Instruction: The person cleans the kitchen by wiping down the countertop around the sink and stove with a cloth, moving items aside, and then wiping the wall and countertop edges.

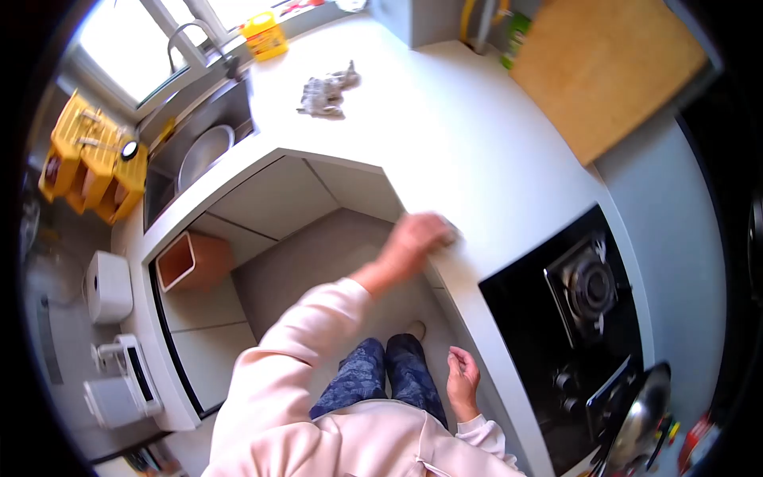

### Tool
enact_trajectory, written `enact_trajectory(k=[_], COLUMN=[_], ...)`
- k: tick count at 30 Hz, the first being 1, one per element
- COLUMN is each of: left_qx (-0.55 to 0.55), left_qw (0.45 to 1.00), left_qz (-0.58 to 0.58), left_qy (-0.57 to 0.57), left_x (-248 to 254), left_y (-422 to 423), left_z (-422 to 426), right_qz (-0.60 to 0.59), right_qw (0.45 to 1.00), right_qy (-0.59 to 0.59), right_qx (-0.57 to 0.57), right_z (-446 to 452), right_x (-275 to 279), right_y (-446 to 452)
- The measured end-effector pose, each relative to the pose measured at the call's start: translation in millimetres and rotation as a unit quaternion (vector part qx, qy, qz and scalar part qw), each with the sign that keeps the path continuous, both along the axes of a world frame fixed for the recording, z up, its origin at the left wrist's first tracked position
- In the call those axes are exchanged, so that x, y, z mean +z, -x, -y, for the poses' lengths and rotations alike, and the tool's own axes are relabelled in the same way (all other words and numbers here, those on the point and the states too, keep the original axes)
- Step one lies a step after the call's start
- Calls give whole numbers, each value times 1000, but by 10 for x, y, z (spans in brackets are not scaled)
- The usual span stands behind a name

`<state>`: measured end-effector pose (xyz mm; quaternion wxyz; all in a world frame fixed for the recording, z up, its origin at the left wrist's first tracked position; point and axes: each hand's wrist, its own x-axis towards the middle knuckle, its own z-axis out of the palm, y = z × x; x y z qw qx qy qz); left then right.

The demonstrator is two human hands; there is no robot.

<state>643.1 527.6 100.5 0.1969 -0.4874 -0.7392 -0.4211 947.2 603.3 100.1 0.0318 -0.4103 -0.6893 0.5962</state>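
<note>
My left hand (417, 240) reaches across to the edge of the white countertop (477, 151), its fingers closed and blurred by motion. A small greyish thing shows at its fingertips, too smeared to name. Lower down, my right hand (462, 383) hangs beside the counter front, left of the black gas stove (520, 290). Its fingers are loosely bent and apart, with nothing visible in them. A crumpled grey cloth (324, 94) lies on the counter near the sink, away from both hands.
A metal basin (205, 155) sits in the sink, beside yellow racks (95, 171). A yellow container (264, 38) stands by the window. A wooden board (604, 67) is at the upper right. An orange-brown bin (199, 260) is below the counter; a wok (642, 417) is at the lower right.
</note>
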Motion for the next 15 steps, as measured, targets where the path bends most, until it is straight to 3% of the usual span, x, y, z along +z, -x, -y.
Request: enact_trajectory(k=[2,3,4,6,10,15], left_qx=[-73,-87,-128,-171,-100,-25], left_qw=[988,989,983,978,994,996], left_qz=[0,-2,69,33,11,13], left_qy=[135,122,115,118,45,87], left_x=[-203,-261,-371,-311,-454,-467], left_y=[-431,-488,-444,-235,44,570], left_z=[-236,-273,-320,-259,-235,-114], right_qz=[-5,-6,-8,8,33,33], right_qw=[999,998,999,997,991,986], right_qy=[5,0,20,42,45,38], right_qx=[42,59,49,64,120,159], right_z=[-40,-50,-46,-60,54,364], right_x=[76,148,190,198,11,75], right_y=[199,314,422,622,945,1287])
